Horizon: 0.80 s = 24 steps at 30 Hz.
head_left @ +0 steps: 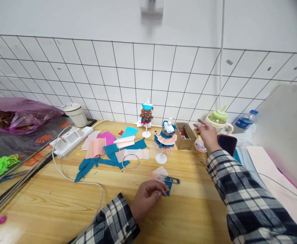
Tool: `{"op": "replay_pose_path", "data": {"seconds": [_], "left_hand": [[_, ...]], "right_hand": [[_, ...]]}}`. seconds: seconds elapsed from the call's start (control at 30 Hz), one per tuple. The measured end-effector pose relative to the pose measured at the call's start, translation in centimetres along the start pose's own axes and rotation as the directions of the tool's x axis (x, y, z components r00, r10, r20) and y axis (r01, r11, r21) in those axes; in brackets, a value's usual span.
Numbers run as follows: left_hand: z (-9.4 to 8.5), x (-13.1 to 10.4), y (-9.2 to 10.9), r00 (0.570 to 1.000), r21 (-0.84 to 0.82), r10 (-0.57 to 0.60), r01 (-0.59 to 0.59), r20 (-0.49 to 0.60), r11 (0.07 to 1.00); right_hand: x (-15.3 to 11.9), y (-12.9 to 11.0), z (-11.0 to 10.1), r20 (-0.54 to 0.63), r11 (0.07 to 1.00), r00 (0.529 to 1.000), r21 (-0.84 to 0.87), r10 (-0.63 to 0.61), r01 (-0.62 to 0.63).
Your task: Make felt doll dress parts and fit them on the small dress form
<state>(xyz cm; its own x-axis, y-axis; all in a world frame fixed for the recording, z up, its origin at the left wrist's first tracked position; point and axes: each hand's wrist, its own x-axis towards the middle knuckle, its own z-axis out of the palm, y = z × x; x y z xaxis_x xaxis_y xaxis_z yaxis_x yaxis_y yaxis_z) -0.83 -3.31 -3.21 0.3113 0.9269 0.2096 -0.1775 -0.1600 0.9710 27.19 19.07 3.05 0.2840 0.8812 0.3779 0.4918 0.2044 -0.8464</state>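
Note:
My left hand [148,196] rests low over the table with its fingers curled together, by a pair of thread snips [172,179] lying on small pink and teal pieces of paper. Whether the fingertips pinch anything is too small to tell. My right hand [208,134] is raised at the right, fingers apart, above a small pink dish [200,145] and beside a cardboard box [185,144]. A miniature dress form [165,139] in a ruffled teal and pink dress stands mid-table. Behind it is another form [146,116] in brown, red and blue.
Teal, pink and magenta crepe pieces [114,150] and a metal ring [130,161] lie left of centre. A power strip [72,141] with a white cable is further left. A phone [227,144], green-lidded cup [218,118] and bottle [246,120] are at the right.

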Motion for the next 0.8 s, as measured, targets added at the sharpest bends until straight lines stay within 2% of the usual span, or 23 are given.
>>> {"op": "replay_pose_path", "data": {"seconds": [0.07,0.13,0.2,0.27,0.37,0.57,0.67,0.8], "left_hand": [[-0.1,0.0,-0.1,1.000,0.004,0.004,-0.004,0.000,1.000],[-0.1,-0.1,-0.1,1.000,0.005,0.005,-0.005,-0.003,1.000],[0.0,-0.2,0.0,1.000,0.003,0.004,-0.004,0.001,1.000],[0.0,-0.2,0.0,1.000,0.005,0.001,-0.001,0.009,1.000],[0.1,-0.2,-0.1,1.000,0.009,-0.002,0.002,0.011,1.000],[0.0,-0.1,0.0,1.000,0.008,-0.005,0.005,0.000,1.000],[-0.1,-0.2,0.1,1.000,0.027,-0.002,0.002,-0.002,1.000],[0.0,-0.2,0.2,1.000,0.046,0.016,-0.016,0.013,0.999]], "right_hand": [[-1.1,0.3,-1.0,-0.048,0.999,0.999,-0.050,-0.004,0.002],[-2.9,1.4,-2.7,0.004,0.942,1.000,-0.336,-0.020,0.021],[-5.3,3.0,-4.5,0.118,0.787,0.993,-0.613,0.002,0.071],[-7.9,4.7,-6.0,0.220,0.645,0.972,-0.756,0.087,0.113],[-11.2,5.8,-6.5,0.267,0.574,0.956,-0.805,0.123,0.151],[-14.4,4.2,-4.1,0.227,0.470,0.950,-0.877,0.217,0.102],[-15.1,4.4,-3.4,0.211,0.456,0.943,-0.887,0.256,0.074],[-15.8,4.9,-3.2,0.246,0.500,0.948,-0.858,0.204,0.115]]}}
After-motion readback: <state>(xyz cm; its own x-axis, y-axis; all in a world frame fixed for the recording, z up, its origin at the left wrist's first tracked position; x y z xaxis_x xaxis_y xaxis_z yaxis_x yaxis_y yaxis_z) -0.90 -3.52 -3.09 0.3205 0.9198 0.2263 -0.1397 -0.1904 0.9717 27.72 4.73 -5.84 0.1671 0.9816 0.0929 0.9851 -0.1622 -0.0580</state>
